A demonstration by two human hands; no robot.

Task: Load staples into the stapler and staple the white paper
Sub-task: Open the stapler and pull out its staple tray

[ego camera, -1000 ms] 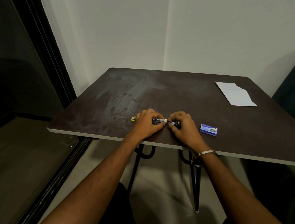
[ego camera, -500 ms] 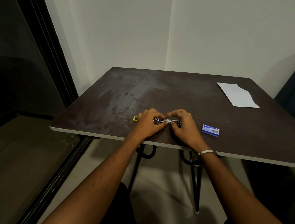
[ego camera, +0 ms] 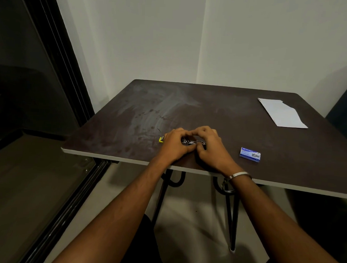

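Note:
A small metal stapler point(ego camera: 192, 141) with a yellow end lies near the front edge of the dark table point(ego camera: 219, 113). My left hand point(ego camera: 174, 144) grips its left part, with the yellow tip sticking out past my knuckles. My right hand point(ego camera: 209, 147) holds its right part, fingers curled over the metal. Most of the stapler is hidden under both hands. A blue staple box point(ego camera: 249, 154) lies on the table to the right of my right hand. The white paper point(ego camera: 281, 114) lies flat at the far right of the table.
The table stands in a corner of white walls, on thin black metal legs point(ego camera: 231, 217). A dark sliding glass door point(ego camera: 31, 85) runs along the left. Something dark stands at the right edge beyond the table.
Both hands stay on the stapler in the same spot, and their fingers have shifted slightly over it. The camera has moved a little. Box and paper have not moved.

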